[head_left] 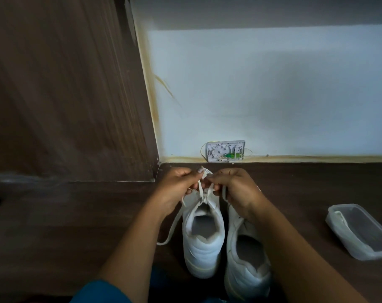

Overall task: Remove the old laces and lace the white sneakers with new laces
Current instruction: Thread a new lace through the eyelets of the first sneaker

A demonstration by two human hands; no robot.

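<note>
I see my left hand [177,184] and right hand [233,184] pinching the white flat lace [202,193] above the left white leather sneaker [202,232] on the dark wooden surface [76,215], beside its pair [244,259].

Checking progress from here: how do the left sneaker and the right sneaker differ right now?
The left sneaker has a lace at its top eyelets, one end trailing onto the floor; no lace shows on the right sneaker. Both hands, left hand and right hand, pinch the lace over the left sneaker; the right sneaker is only crossed by the right wrist. The left sneaker sits farther forward. Both are white, upright, heels toward the camera.
</note>
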